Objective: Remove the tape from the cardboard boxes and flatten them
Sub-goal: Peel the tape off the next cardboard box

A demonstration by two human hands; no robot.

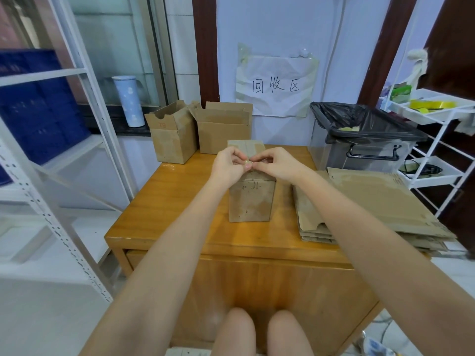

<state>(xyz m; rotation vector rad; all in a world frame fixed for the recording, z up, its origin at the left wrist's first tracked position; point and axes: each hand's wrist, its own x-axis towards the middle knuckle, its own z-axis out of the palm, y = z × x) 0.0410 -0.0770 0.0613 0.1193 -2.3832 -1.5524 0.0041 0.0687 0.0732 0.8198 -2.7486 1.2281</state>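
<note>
A closed cardboard box (250, 199) stands upright in the middle of the wooden table (167, 214). Above its top, my left hand (228, 165) and my right hand (276, 163) meet with curled fingers, and both pinch a small yellowish bit of tape (248, 165) between their fingertips. Two open boxes stand at the table's back left, one marked T9 (173, 140) and a wider one (225, 129). A stack of flattened cardboard (372, 201) lies on the right side of the table.
A bin lined with a black bag (365, 134) sits at the back right, with tape scraps inside. A white wire rack (437, 140) stands right of it. White shelving with blue crates (38, 104) is on the left. A paper sign (276, 86) hangs on the wall.
</note>
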